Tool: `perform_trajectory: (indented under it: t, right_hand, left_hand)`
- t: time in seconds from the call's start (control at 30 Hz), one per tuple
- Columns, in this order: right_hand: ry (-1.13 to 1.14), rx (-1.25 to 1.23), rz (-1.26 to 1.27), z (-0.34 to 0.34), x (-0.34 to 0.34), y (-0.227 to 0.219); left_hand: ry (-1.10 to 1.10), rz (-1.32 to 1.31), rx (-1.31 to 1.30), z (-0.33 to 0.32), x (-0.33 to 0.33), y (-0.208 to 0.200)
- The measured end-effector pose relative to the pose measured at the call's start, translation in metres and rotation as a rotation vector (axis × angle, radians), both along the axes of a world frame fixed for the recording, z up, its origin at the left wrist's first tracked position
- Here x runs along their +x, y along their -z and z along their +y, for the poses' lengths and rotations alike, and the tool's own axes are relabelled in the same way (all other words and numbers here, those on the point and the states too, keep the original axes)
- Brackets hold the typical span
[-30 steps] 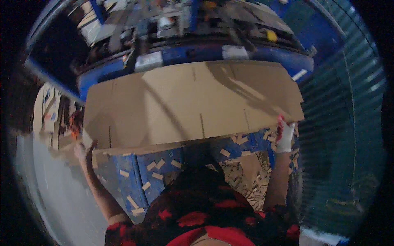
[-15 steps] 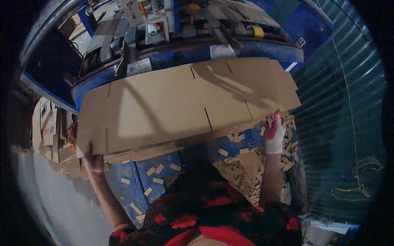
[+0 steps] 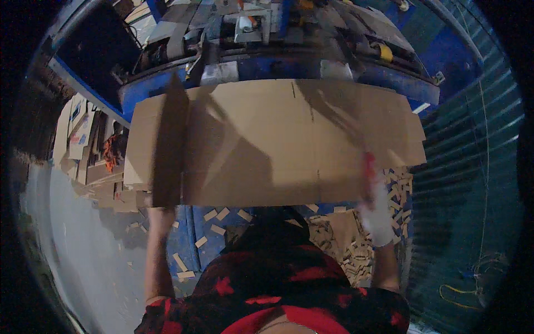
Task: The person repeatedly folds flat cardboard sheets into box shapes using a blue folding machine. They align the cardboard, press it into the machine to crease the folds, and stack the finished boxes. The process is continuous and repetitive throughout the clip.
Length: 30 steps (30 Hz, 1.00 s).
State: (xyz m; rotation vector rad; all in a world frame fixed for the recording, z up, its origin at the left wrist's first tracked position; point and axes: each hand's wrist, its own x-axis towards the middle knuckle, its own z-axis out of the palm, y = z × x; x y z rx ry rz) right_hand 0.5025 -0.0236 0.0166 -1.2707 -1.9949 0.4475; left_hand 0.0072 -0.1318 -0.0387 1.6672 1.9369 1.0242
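A long creased cardboard sheet with slots lies in front of me, over other cardboard whose edges show at its left. Its left end panel is bent upward and dark with shadow. My left hand, bare, is closed at the near edge of that raised panel; its fingers are hidden behind the cardboard. Smeared by motion, my right hand wears a white glove with red fingers. It is closed at the sheet's near right edge, with the red fingertips over the top face.
A blue machine with belts and rollers stands just beyond the sheet. Cardboard scraps litter the blue surface and floor below. Stacked cardboard is at the left, with a corrugated green wall on the right.
The sheet's left end panel has bent upward with my left hand. The sheet's near edge now runs level across the view. My right hand reaches farther over the sheet, and the view has shifted.
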Motion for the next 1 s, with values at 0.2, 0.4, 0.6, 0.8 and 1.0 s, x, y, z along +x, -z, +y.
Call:
perform_trajectory:
  t: [0.2, 0.4, 0.6, 0.8, 1.0]
  right_hand:
    - [-0.316, 0.038, -0.875, 0.015, -0.036, 0.007]
    - [-0.262, 0.462, -0.83, 0.095, -0.024, 0.007]
    - [-0.227, 0.5, -0.836, 0.192, -0.043, 0.034]
    - [-0.257, 0.491, -0.729, 0.254, -0.054, 0.035]
    - [-0.266, 0.426, -0.746, 0.271, -0.059, 0.042]
  left_hand:
    - [0.106, 0.425, 0.26, 0.04, 0.065, -0.002]
    - [0.173, 0.342, 0.266, 0.121, 0.061, -0.021]
    - [0.176, 0.489, 0.328, 0.218, 0.043, -0.006]
    - [0.16, 0.509, 0.323, 0.265, 0.036, 0.008]
    - [0.165, 0.621, 0.4, 0.276, 0.024, 0.015]
